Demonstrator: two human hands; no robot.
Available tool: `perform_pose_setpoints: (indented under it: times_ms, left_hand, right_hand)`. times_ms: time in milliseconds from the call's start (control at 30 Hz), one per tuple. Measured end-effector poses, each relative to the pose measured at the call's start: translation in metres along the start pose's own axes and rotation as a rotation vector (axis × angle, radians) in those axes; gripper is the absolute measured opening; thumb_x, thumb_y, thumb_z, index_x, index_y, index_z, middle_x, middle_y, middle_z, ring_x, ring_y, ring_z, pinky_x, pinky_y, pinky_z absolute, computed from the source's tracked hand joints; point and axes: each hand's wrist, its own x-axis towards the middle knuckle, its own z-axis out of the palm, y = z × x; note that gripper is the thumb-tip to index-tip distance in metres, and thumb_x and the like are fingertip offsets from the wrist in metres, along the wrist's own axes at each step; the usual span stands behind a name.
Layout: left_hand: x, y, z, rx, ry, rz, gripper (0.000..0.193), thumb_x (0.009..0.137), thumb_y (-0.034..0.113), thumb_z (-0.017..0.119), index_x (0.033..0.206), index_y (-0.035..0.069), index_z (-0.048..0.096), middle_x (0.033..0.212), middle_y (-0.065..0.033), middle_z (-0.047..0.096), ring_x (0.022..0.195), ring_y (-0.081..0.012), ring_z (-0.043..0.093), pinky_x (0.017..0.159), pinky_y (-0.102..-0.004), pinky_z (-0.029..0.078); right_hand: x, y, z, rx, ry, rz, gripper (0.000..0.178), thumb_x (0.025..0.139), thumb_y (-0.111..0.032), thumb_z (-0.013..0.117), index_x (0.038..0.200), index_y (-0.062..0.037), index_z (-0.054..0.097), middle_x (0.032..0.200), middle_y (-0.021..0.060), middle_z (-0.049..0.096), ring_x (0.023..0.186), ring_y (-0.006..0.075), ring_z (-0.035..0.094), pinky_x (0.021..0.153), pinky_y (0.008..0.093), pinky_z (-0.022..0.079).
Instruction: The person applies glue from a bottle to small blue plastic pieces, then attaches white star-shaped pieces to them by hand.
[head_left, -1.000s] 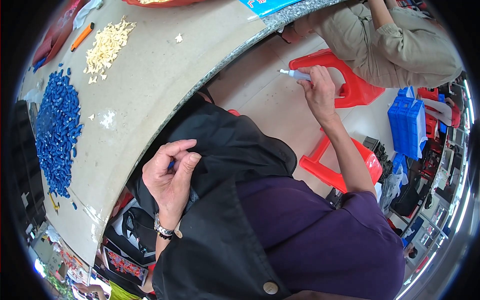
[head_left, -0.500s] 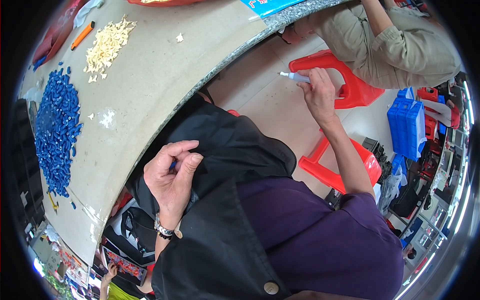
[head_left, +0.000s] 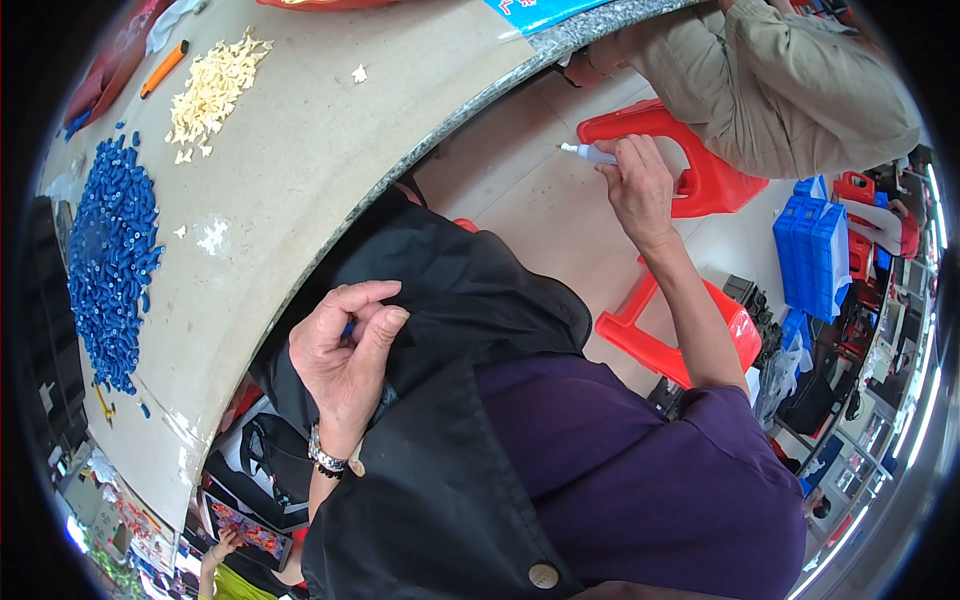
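Above the black cloth (head_left: 440,290) on my lap, my left hand (head_left: 340,350) is curled with its palm up, the thumb close to the index finger. A small blue piece (head_left: 348,328) shows inside the curled fingers, mostly hidden by them. My right hand (head_left: 640,190) is stretched out to the right, over the floor and next to a red stool. It grips a small translucent squeeze bottle (head_left: 598,154) whose white nozzle points left. The bottle's rear end is hidden in my fingers.
On the grey table (head_left: 290,130) lie a heap of small blue pieces (head_left: 112,260), a pile of cream-coloured pieces (head_left: 215,90) and an orange cutter knife (head_left: 165,68). Red stools (head_left: 640,320) and blue crates (head_left: 808,250) stand at the right. Another person's beige-trousered legs (head_left: 800,100) are at upper right.
My left hand has shifted very slightly to the right. My right hand keeps its hold on the bottle. At the top right, the other person's forearm has drawn back toward the upper edge.
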Motion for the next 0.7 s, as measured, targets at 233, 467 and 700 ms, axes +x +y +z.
perform_pose_setpoints:
  times_ms: [233, 467, 700]
  left_hand:
    - [-0.0005, -0.0015, -0.0006, -0.006, -0.009, -0.005, 0.02, 0.078, 0.005, 0.079, 0.096, 0.0, 0.071, 0.067, 0.0031, 0.057, 0.055, -0.0006, 0.04, 0.05, -0.0171, 0.028]
    - [-0.0001, -0.0014, 0.0003, -0.02, -0.008, 0.006, 0.02, 0.077, 0.004, 0.079, 0.096, 0.0, 0.071, 0.066, 0.0026, 0.056, 0.054, -0.001, 0.04, 0.05, -0.0175, 0.028]
    - [0.0002, -0.0009, 0.0004, -0.01, -0.015, 0.01, 0.02, 0.078, 0.004, 0.078, 0.096, -0.001, 0.07, 0.066, 0.0023, 0.055, 0.054, -0.0015, 0.04, 0.05, -0.0176, 0.029]
  right_hand:
    - [0.0025, -0.0003, -0.0023, -0.032, -0.002, -0.036, 0.02, 0.07, 0.004, 0.067, 0.088, -0.0023, 0.059, 0.078, 0.0101, 0.052, 0.075, 0.0262, 0.054, 0.064, 0.0378, 0.048]
    - [0.0057, -0.0016, -0.0053, -0.039, 0.03, -0.06, 0.02, 0.069, 0.004, 0.067, 0.086, -0.0026, 0.059, 0.076, 0.0097, 0.051, 0.073, 0.0256, 0.053, 0.063, 0.0373, 0.047]
    - [0.006, -0.002, -0.0079, -0.05, 0.018, -0.073, 0.019, 0.069, 0.004, 0.067, 0.084, -0.003, 0.059, 0.075, 0.0096, 0.049, 0.072, 0.0254, 0.053, 0.062, 0.0368, 0.047]
